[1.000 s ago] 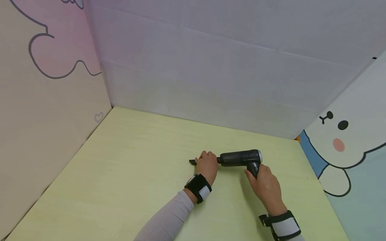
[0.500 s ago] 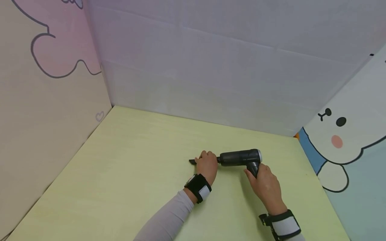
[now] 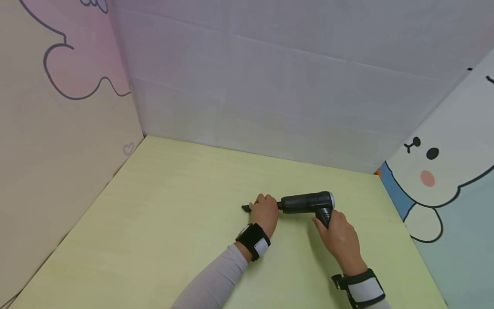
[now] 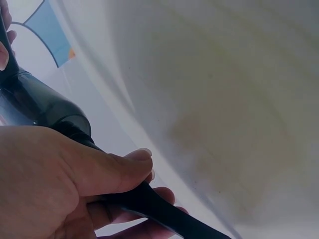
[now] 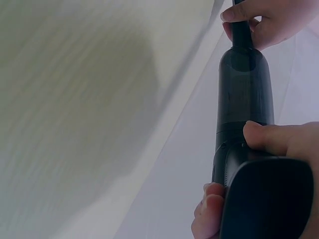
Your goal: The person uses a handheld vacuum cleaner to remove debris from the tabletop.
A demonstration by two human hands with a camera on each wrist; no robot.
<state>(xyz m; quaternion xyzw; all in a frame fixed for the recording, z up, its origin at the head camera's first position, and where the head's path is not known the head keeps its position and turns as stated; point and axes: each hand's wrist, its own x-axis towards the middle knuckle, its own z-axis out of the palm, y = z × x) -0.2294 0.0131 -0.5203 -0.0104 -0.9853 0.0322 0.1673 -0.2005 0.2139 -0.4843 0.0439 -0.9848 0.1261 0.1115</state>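
A black handheld vacuum cleaner (image 3: 302,203) with a dark see-through barrel lies sideways across the front of me, close over the table. My right hand (image 3: 341,240) grips its angled handle (image 5: 266,199). At the other end, my left hand (image 3: 265,215) holds the slim black nozzle (image 4: 164,215), whose flat tip sticks out to the left. In the left wrist view the thumb presses on the nozzle from one side, with fingers behind it. The right wrist view shows the barrel (image 5: 245,89) running from the right hand up to the left hand.
The pale yellow table (image 3: 173,193) is bounded by a white back wall (image 3: 251,86), a beige and pink left wall (image 3: 58,150) and a right wall with a cartoon animal face (image 3: 455,171). Black straps with white patches wrap both wrists.
Both hands and the vacuum cleaner keep their place in the head view. The right wall's drawing has shifted a little left and up, the left wall's a little right.
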